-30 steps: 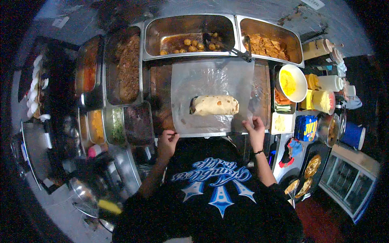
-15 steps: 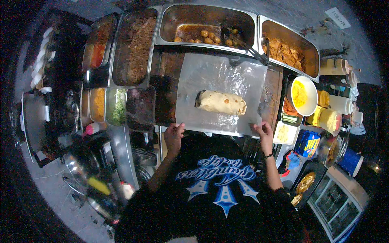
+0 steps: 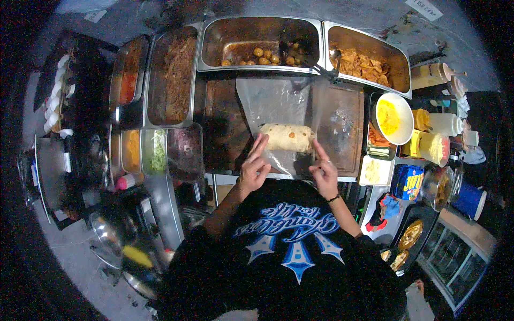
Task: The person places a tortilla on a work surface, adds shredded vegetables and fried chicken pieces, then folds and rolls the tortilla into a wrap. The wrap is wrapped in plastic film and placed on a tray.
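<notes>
A rolled tortilla wrap (image 3: 288,138) with browned spots lies crosswise on a translucent wrapping sheet (image 3: 276,99). The sheet's two sides are turned inward toward the wrap's ends. At the left end, my left hand (image 3: 254,170) rests with its fingers stretched forward and its thumb apart. My right hand (image 3: 323,174) is at the other end, its index finger extended along the sheet's turned side and the thumb apart. Both hands press on the sheet beside the wrap and are open. Beneath the sheet is a brown board (image 3: 342,134).
Metal trays of food surround the board: small round brown pieces (image 3: 264,56) behind, sauced pieces (image 3: 364,67) at far right, shredded greens (image 3: 158,150) at left. A white bowl of yellow shreds (image 3: 389,117) stands at right, by a blue packet (image 3: 408,182). Tongs (image 3: 324,73) lean over the back trays.
Both hands have let go of the sheet's near corners and moved inward to the wrap's ends. The sheet's sides, flat before, are now folded in toward the wrap.
</notes>
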Action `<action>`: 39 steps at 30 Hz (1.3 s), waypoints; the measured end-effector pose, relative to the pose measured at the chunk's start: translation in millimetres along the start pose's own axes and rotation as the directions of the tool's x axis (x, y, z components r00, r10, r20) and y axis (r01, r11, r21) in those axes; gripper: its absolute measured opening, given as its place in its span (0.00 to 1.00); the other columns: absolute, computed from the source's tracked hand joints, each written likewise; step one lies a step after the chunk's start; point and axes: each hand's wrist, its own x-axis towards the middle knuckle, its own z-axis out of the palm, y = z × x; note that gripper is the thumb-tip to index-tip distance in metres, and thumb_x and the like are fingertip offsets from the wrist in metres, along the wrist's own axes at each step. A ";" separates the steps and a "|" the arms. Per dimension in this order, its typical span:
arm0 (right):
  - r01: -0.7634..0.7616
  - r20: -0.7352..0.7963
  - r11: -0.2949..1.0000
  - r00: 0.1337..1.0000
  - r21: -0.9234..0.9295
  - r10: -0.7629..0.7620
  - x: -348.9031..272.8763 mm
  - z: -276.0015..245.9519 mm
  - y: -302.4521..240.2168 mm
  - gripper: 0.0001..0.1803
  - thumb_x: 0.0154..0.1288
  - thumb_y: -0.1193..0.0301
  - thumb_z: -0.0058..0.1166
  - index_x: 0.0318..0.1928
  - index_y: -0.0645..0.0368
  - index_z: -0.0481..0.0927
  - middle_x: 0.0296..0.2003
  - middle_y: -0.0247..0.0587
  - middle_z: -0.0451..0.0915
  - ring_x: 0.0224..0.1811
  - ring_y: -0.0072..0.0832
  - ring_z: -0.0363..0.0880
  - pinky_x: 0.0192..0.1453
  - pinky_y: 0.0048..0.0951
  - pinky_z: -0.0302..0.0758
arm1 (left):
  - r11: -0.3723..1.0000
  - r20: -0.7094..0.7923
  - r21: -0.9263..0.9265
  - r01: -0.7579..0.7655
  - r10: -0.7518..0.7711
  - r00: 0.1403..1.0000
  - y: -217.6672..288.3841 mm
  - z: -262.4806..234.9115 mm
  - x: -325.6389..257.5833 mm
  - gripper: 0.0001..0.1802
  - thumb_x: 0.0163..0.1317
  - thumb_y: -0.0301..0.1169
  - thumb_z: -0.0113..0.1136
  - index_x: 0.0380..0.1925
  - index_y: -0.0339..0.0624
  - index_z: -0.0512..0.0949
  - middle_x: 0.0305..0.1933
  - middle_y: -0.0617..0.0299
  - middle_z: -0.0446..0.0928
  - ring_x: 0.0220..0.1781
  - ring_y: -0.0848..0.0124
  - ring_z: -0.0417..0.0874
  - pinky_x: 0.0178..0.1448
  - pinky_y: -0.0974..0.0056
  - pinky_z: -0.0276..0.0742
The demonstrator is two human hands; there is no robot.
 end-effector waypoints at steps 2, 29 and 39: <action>0.104 0.044 0.970 0.994 -0.220 -0.096 6.1 9.5 -11.6 0.05 0.55 0.82 0.51 0.27 0.66 0.68 0.69 0.55 0.63 0.73 0.49 0.58 0.72 0.43 0.59 | 0.993 0.063 0.098 -0.062 0.056 0.996 4.6 -1.1 8.5 0.10 0.57 0.24 0.56 0.19 0.33 0.71 0.71 0.43 0.62 0.75 0.42 0.55 0.75 0.46 0.50; 0.342 0.505 0.545 0.844 -0.766 0.180 122.7 27.0 -32.4 0.41 0.38 0.61 0.73 0.56 0.53 0.69 0.48 0.48 0.76 0.52 0.48 0.76 0.53 0.46 0.76 | 0.710 -0.086 -0.028 0.703 -0.703 0.706 -52.5 -62.0 60.7 0.37 0.59 0.29 0.66 0.65 0.33 0.60 0.55 0.43 0.74 0.53 0.57 0.80 0.58 0.59 0.75; 0.172 0.282 0.858 0.959 -0.483 -0.033 109.1 -19.3 -50.3 0.40 0.51 0.46 0.64 0.59 0.59 0.71 0.52 0.56 0.75 0.57 0.51 0.72 0.61 0.48 0.68 | 0.747 -0.212 0.116 0.655 -0.626 0.751 -85.7 -69.1 52.7 0.37 0.55 0.31 0.68 0.62 0.30 0.64 0.53 0.43 0.76 0.52 0.55 0.81 0.55 0.56 0.77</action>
